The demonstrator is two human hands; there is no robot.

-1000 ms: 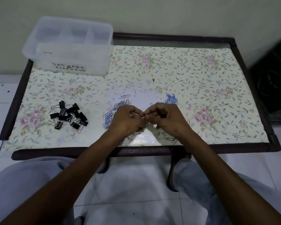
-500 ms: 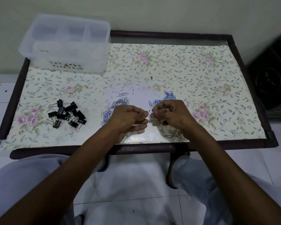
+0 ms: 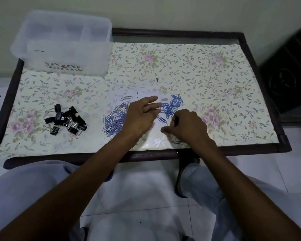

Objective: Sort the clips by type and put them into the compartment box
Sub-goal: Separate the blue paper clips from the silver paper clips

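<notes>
Lying just beyond left hand (image 3: 140, 117) fingers (image 3: 152, 100): blue paper clips (image 3: 172, 106).

floral table cover (image 3: 207, 70), dark speaker (image 3: 288, 80)

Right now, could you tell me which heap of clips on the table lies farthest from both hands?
The black binder clips, heaped alone toward the table's left. Both blue paper clip piles lie right beside the hands.
</notes>
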